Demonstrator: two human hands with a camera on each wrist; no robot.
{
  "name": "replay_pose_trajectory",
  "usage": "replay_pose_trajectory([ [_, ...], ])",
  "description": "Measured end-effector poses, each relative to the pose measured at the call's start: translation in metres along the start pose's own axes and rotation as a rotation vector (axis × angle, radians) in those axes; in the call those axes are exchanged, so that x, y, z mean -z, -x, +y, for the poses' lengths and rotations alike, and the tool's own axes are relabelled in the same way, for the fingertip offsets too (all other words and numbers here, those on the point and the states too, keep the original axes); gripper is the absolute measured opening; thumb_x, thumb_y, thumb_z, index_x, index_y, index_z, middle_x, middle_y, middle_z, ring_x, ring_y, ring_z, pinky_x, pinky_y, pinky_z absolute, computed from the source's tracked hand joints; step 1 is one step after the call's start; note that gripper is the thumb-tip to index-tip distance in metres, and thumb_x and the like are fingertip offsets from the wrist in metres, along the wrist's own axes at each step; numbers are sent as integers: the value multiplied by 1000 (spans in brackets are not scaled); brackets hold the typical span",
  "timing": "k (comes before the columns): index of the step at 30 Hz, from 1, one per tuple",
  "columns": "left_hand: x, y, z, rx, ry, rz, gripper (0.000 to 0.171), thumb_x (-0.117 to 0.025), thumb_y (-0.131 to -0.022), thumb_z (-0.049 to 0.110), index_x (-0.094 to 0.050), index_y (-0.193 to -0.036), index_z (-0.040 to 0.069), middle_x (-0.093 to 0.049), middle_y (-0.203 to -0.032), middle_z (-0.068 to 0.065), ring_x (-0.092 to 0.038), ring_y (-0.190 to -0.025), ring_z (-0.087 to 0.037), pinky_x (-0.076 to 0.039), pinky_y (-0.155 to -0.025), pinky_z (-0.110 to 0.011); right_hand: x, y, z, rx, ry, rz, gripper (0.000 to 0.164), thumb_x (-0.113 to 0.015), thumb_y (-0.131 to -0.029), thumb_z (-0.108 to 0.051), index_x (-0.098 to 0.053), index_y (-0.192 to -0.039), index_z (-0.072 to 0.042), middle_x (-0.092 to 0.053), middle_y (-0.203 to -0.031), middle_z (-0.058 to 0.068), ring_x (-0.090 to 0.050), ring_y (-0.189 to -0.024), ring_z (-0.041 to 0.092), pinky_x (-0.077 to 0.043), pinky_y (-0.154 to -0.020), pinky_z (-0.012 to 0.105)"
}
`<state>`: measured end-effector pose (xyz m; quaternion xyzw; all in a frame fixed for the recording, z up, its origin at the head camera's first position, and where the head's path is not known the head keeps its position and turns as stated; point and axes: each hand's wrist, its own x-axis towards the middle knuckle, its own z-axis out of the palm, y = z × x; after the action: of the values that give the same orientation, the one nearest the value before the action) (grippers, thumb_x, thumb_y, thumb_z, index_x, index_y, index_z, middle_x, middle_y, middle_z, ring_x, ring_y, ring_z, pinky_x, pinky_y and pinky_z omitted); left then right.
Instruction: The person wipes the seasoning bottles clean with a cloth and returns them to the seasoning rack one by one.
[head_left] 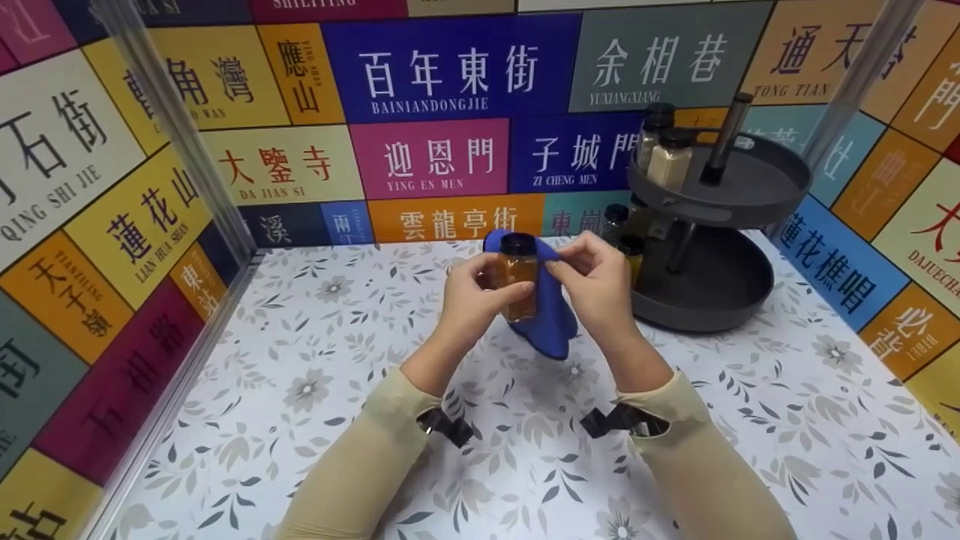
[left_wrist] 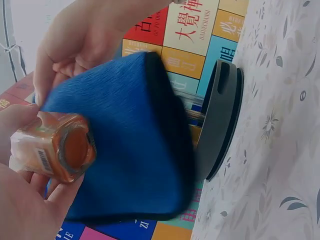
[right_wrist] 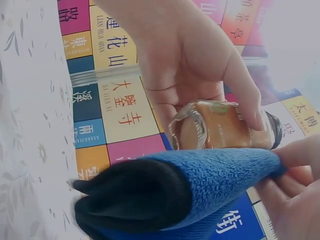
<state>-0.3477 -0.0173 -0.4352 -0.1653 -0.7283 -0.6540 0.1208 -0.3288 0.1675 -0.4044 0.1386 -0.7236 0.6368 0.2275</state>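
Observation:
My left hand (head_left: 480, 289) grips a clear, square-sided spice jar (head_left: 517, 285) with orange-brown contents and a black lid, held upright above the table. In the left wrist view the base of the jar (left_wrist: 75, 147) faces the camera. With thumb and fingertips my right hand (head_left: 598, 281) pinches the upper edge of a blue cloth (head_left: 551, 315) with dark trim. The cloth hangs folded along the right side of the jar, partly behind it. In the right wrist view the cloth (right_wrist: 225, 175) lies close along the jar (right_wrist: 225, 125).
A dark two-tier round rack (head_left: 701, 300) stands at the back right. Its upper tray (head_left: 772, 180) bears black-lidded jars (head_left: 670, 161), and more jars (head_left: 615, 221) sit on the lower level. Panels with Chinese lettering wall the back and sides of the floral-patterned table (head_left: 337, 420).

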Motion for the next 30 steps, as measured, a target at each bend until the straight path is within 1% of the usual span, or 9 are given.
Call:
replay_pose_trajectory([
  [3, -1, 1, -1, -20, -14, 20, 37, -92, -82, 24, -76, -109, 6, -69, -92, -6, -63, -85, -16, -56, -79, -29, 0, 1, 0, 27, -41, 15, 4, -72, -96, 4, -69, -98, 2, -77, -101, 7, -78, -99, 16, -63, -87, 27],
  [5, -1, 1, -2, -34, -23, 40, 38, -93, -81, 23, -76, -110, 6, -70, -92, -6, -63, -86, -16, -58, -82, -31, 0, 1, 1, 22, -22, -7, 4, -73, -96, 3, -69, -98, 2, -78, -102, 8, -78, -100, 17, -63, -87, 27],
  [10, 2, -1, 1, -47, -21, 81, 40, -91, -82, 23, -76, -114, 4, -73, -98, -9, -64, -87, -16, -57, -84, -36, -1, -1, 6, -67, 158, -164, 5, -73, -94, 0, -69, -93, -1, -78, -97, 12, -74, -89, 17, -61, -78, 24],
  [14, 4, -1, 6, -52, -10, 104, 42, -90, -83, 23, -76, -117, 3, -74, -101, -11, -66, -90, -17, -57, -88, -36, -2, -1, 10, -132, 311, -315, 5, -73, -90, -5, -68, -89, -6, -77, -88, 10, -67, -76, 18, -57, -70, 29],
  [17, 5, -2, 7, -56, -9, 105, 41, -90, -84, 23, -76, -117, 4, -74, -101, -12, -66, -90, -17, -57, -89, -39, -4, 0, 11, -149, 345, -343, 4, -72, -87, -6, -68, -88, -7, -76, -85, 8, -65, -73, 18, -55, -68, 32],
  [19, 5, -2, 7, -55, -15, 95, 42, -90, -84, 24, -76, -118, 4, -75, -101, -12, -66, -89, -16, -58, -88, -37, -5, 1, 11, -146, 337, -314, 4, -72, -88, -6, -68, -89, -7, -77, -86, 9, -66, -74, 18, -56, -70, 32],
  [23, 3, -2, 6, -35, -21, 46, 42, -90, -84, 25, -76, -118, 5, -75, -102, -11, -66, -88, -16, -56, -82, -29, -4, 1, 6, -102, 259, -183, 5, -74, -90, -2, -69, -91, -3, -79, -90, 11, -70, -79, 15, -57, -74, 27],
  [27, 1, 1, 6, -16, -8, -19, 41, -90, -85, 26, -76, -118, 6, -72, -100, -8, -63, -89, -17, -56, -82, -30, -2, 1, 1, -27, 56, -34, 5, -72, -94, 4, -68, -93, 1, -78, -94, 10, -75, -88, 12, -61, -79, 24],
  [30, 0, 2, 6, -14, -3, -42, 39, -90, -85, 26, -75, -117, 7, -68, -95, -6, -61, -89, -18, -55, -84, -36, -2, 2, -1, 41, -78, 36, 5, -70, -96, 7, -67, -97, 2, -76, -100, 8, -77, -97, 14, -63, -86, 26],
])
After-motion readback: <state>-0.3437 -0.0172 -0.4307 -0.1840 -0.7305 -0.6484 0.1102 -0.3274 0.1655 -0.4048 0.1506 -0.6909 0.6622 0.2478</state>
